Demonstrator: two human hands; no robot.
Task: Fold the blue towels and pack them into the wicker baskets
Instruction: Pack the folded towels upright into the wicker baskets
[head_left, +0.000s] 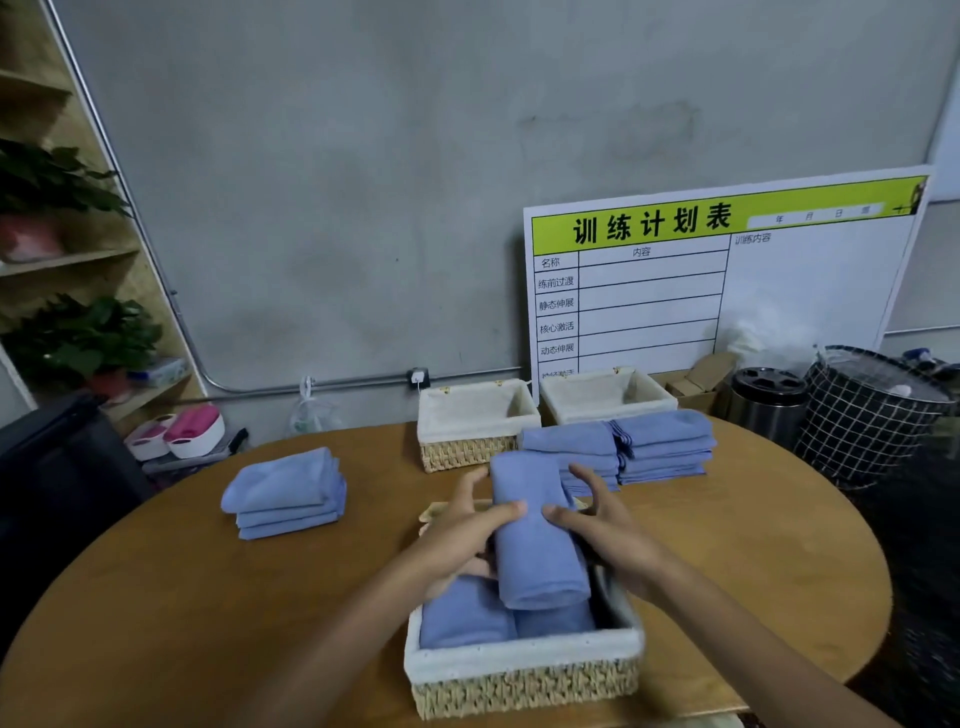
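Towel (537, 530) | folded, soft, light (limp if let go) | left hand (462, 540), right hand (602, 530) grip its sides | over near-edge basket (519, 670)

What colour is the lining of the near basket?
White, over tan wicker basket; the head view shows it.

Only readable text I see is on the whiteboard (727, 275) leaning on the wall at 1 o'clock behind the table. Green header band: 训练计划表, with small 年 月 日 fields at its 3 o'clock end. Table header row: 名称, 内容. Left column rows going down: 练前过渡, 静态伸展, 核心激活, 动态伸展; the last row is cut off by a basket, can't read it. Right panel heading: 训练内容. Cells are blank.
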